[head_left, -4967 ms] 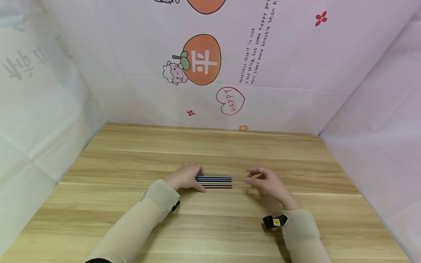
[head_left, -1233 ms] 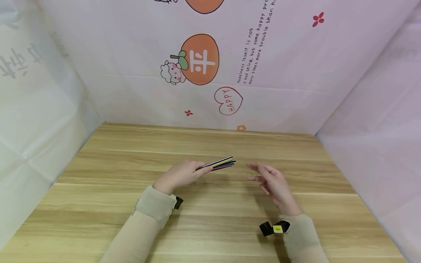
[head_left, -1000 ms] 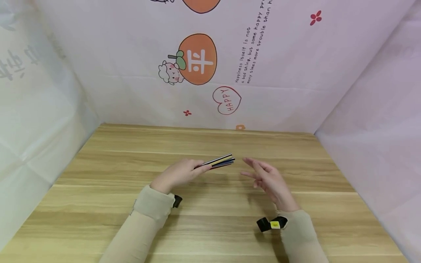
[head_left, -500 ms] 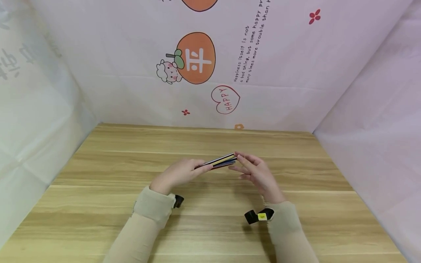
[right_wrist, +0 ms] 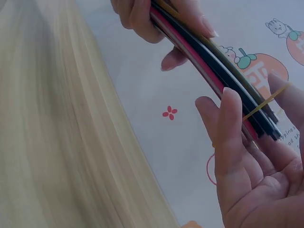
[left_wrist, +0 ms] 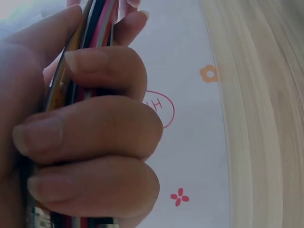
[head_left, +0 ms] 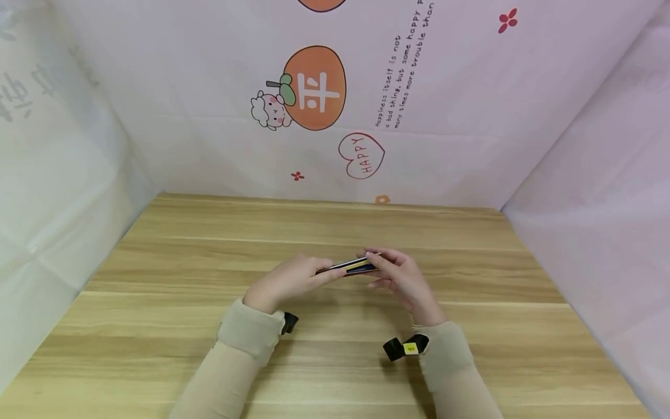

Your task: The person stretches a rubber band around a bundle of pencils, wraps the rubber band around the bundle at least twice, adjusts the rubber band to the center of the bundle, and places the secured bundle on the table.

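My left hand [head_left: 294,280] grips a bundle of slim pencils [head_left: 357,266] above the table, its fingers curled round them in the left wrist view. The pencils [right_wrist: 209,61] are dark, pink and yellowish, and fan out slightly at the free end. At that end is my right hand [head_left: 407,284], its thumb and fingers bent around the tips. A thin yellow rubber band [right_wrist: 267,102] stretches across the pencils between the spread thumb and fingers of the right hand. Part of the band is hidden behind the fingers.
Beneath the hands lies a wood-grain table [head_left: 324,361]. White printed cloth [head_left: 209,128] hangs at its back, and plain cloth stands at both sides. Each wrist wears a small black camera [head_left: 394,349].
The left hand has lifted the pencils off the table and tilted them. The right hand has moved left, from apart to around their free end.
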Action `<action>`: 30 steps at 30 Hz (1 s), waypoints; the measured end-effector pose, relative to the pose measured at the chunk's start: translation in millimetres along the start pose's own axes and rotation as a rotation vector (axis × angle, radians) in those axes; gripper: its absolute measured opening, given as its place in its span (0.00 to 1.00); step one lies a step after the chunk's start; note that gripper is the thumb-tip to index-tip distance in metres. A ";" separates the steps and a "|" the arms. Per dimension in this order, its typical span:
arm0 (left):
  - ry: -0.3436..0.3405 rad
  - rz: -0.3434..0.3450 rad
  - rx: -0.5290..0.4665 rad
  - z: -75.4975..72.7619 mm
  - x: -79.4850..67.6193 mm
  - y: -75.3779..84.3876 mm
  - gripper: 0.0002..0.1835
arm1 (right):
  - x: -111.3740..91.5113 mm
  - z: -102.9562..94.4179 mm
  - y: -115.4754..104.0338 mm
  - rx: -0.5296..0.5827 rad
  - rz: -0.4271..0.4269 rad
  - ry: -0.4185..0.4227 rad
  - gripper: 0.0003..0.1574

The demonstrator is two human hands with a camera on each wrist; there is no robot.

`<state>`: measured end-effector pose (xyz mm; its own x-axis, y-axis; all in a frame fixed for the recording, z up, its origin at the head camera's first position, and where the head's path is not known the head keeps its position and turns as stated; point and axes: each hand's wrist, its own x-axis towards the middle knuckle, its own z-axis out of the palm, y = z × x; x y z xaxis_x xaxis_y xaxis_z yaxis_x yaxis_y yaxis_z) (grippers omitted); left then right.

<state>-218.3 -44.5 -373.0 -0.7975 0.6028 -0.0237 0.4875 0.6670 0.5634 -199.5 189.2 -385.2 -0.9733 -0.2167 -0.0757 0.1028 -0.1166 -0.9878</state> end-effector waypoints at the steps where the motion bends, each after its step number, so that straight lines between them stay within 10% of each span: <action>1: 0.001 0.008 0.010 0.0 -0.3 1.5 0.22 | 0.5 1.3 0.1 -0.006 0.001 -0.006 0.33; 24: 0.069 0.201 0.267 18.8 -2.2 15.2 0.19 | 5.6 -8.2 13.6 -0.061 0.132 -0.223 0.26; 30: 0.065 0.207 0.250 18.2 -2.7 15.5 0.15 | 6.8 -16.6 18.8 0.041 0.230 -0.164 0.28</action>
<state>-202.1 -27.9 -379.2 -0.6895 0.7130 0.1272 0.7073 0.6250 0.3303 -207.6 201.6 -406.6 -0.8777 -0.3951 -0.2713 0.3287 -0.0843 -0.9407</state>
